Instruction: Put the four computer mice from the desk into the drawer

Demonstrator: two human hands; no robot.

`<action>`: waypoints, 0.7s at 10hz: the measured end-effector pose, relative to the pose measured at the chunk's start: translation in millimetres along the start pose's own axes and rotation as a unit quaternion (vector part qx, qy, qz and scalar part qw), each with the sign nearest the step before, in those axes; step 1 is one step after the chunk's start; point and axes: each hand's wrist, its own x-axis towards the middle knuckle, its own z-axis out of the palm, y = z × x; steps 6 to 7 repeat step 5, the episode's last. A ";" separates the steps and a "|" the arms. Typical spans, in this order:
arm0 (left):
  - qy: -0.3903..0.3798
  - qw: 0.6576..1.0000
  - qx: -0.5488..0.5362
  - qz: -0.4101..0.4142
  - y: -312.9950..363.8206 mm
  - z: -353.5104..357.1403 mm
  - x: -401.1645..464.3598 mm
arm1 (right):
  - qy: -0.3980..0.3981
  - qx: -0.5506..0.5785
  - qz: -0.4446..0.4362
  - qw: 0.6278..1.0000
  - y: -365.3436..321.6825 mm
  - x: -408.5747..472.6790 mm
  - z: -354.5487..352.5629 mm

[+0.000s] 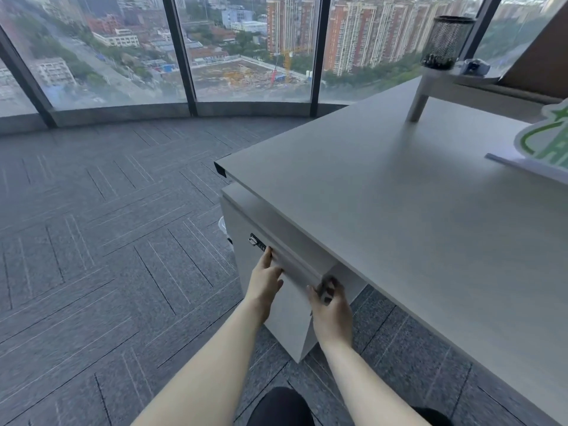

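A pale grey drawer cabinet (pixel 242 241) stands under the left end of the grey desk (pixel 399 195). My left hand (pixel 266 279) has its fingers hooked over the top edge of the upper drawer front (pixel 295 269), just right of the small lock (pixel 256 241). At the drawer's right corner, my right hand (pixel 333 315) is closed around a small dark object (pixel 326 292) that looks like a computer mouse. The drawer's inside is hidden and it appears barely open, if at all. No other mouse shows on the desk.
A white shelf riser (pixel 430 84) at the desk's far end carries a black mesh pen cup (pixel 445 41) and a small bluish object (pixel 475 67). A green-and-white sign (pixel 544 139) lies at the right edge. Grey carpet (pixel 107 226) and tall windows lie to the left.
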 end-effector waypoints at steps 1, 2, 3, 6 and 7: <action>-0.001 1.000 -0.002 -0.003 2.0 6.1 4.7 | 0.007 -0.011 0.002 1.000 4.4 7.8 -2.4; -0.004 1.000 0.004 -0.005 3.6 7.1 6.0 | 0.006 -0.024 -0.008 1.000 5.0 12.4 -4.1; -0.017 1.000 0.022 -0.002 3.0 4.8 5.1 | 0.005 -0.043 -0.013 0.999 2.8 11.9 -5.0; 0.000 0.998 0.068 -0.012 -4.6 -5.6 -11.7 | -0.004 -0.052 0.025 0.998 -0.2 9.9 -13.7; 0.000 0.998 0.068 -0.012 -4.6 -5.6 -11.7 | -0.004 -0.052 0.025 0.998 -0.2 9.9 -13.7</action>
